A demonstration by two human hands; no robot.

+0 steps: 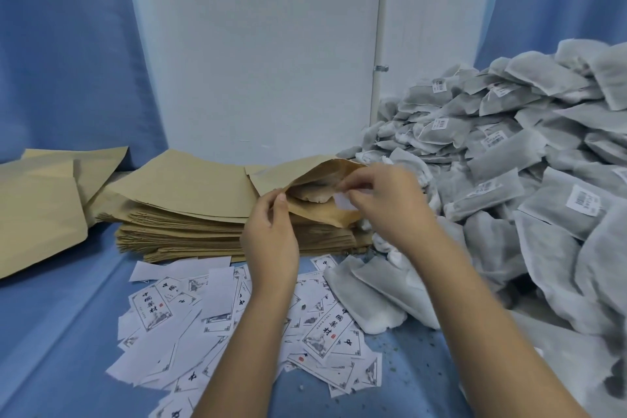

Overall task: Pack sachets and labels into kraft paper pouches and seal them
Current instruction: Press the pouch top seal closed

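Observation:
A kraft paper pouch (325,176) lies open-mouthed on top of the stack of flat pouches (190,214). My left hand (271,231) pinches the lower lip of its mouth. My right hand (383,200) is at the pouch mouth, fingers pinched on a white label (343,202) that is partly inside. A pale sachet shows within the pouch. Loose printed labels (237,322) are scattered on the blue cloth below my arms. A big heap of grey sachets (526,180) fills the right side.
More kraft pouches (37,210) lie spread at the left. Two sachets (369,295) rest near my right forearm. A white wall panel (258,44) stands behind, with blue curtain on both sides. Fine crumbs dot the cloth at lower right.

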